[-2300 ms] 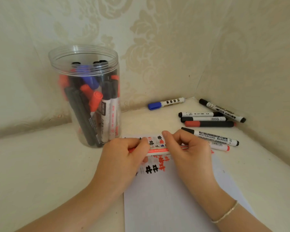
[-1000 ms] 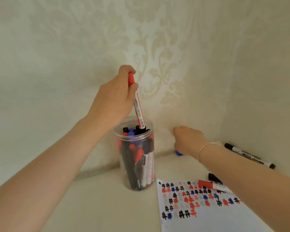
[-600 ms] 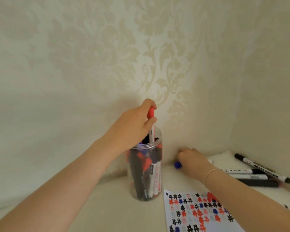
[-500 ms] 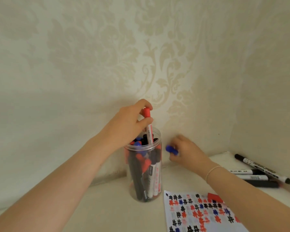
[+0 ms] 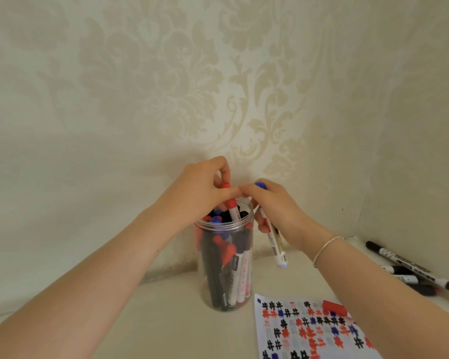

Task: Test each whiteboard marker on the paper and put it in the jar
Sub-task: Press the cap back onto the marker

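Observation:
A clear plastic jar (image 5: 226, 275) stands upright on the table, holding several red, blue and black markers. Above its mouth my left hand (image 5: 200, 193) pinches the red cap of a red marker (image 5: 232, 207) whose lower part stands inside the jar. Just right of the jar my right hand (image 5: 275, 206) grips a blue-capped marker (image 5: 276, 244), nearly upright, cap up, its white body hanging below the hand. The fingertips of both hands meet over the jar. A white paper (image 5: 309, 330) covered with red, blue and black hash marks lies at lower right.
Several black-capped markers (image 5: 410, 265) lie in the right corner by the wall. A red marker cap (image 5: 335, 307) shows at the paper's top edge, partly behind my right forearm. Patterned wallpaper walls close in behind and to the right.
My left hand has lowered the red marker into the jar. My right hand picked the blue-capped marker off the table and lifted it up beside the jar, meeting the left hand.

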### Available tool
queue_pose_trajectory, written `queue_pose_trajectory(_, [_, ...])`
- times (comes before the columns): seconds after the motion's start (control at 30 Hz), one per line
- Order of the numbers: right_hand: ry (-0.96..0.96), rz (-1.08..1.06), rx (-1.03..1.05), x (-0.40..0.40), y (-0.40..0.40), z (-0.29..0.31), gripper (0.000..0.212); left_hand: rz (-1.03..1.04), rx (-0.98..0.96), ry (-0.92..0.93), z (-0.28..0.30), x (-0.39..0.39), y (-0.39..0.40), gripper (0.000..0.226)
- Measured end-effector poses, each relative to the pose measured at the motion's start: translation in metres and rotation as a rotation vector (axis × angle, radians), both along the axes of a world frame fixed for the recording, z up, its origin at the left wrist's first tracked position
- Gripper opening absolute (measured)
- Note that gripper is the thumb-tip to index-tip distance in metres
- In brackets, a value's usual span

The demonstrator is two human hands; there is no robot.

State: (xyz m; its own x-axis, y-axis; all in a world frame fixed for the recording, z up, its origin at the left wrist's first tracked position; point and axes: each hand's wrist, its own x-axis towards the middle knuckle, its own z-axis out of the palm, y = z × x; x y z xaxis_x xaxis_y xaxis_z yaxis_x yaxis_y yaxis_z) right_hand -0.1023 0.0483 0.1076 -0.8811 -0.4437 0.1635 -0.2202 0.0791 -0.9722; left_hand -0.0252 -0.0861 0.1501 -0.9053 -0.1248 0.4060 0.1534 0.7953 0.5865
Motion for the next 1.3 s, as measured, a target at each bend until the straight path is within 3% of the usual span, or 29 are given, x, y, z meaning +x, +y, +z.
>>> queue_pose_trajectory(0.23, [0.079, 0.006, 0.079, 0.002, -0.003, -0.003, 0.007, 0.042, -0.011, 0.133, 0.008, -0.005, -0.001, 0.017])
queue_pose_trajectory(0.43, [0.087, -0.063, 0.005, 0.004, -0.007, -0.014, 0.014, -0.110, -0.175, -0.137, 0.028, -0.007, 0.000, 0.008])
queue_pose_trajectory(0.53, [0.154, -0.067, 0.000, 0.006, -0.008, -0.015, 0.008, -0.122, -0.395, -0.341, 0.015, -0.004, -0.002, 0.010])
queue_pose_trajectory(0.67, [0.274, -0.097, 0.014, 0.007, -0.009, -0.010, 0.023, -0.015, -0.440, -0.290, 0.009, -0.002, -0.003, 0.011])
queue_pose_trajectory(0.87, [0.260, -0.086, 0.108, 0.007, -0.008, -0.004, 0.022, 0.021, -0.623, -0.489, 0.023, -0.007, 0.004, 0.008])
queue_pose_trajectory(1.1, [0.237, -0.059, 0.081, 0.007, -0.007, -0.006, 0.021, -0.131, -0.196, -0.573, 0.025, -0.007, -0.002, 0.028])
queue_pose_trajectory(1.13, [0.235, -0.060, 0.072, 0.007, -0.007, -0.007, 0.021, -0.079, -0.232, -0.548, 0.025, -0.005, -0.005, 0.030])
queue_pose_trajectory(1.23, [0.231, -0.074, 0.061, 0.008, -0.008, -0.009, 0.021, 0.093, -0.605, -0.483, 0.022, -0.003, -0.002, 0.022])
queue_pose_trajectory(1.3, [0.233, -0.074, 0.054, 0.008, -0.009, -0.009, 0.021, 0.114, -0.679, -0.466, 0.018, -0.006, 0.009, 0.020])
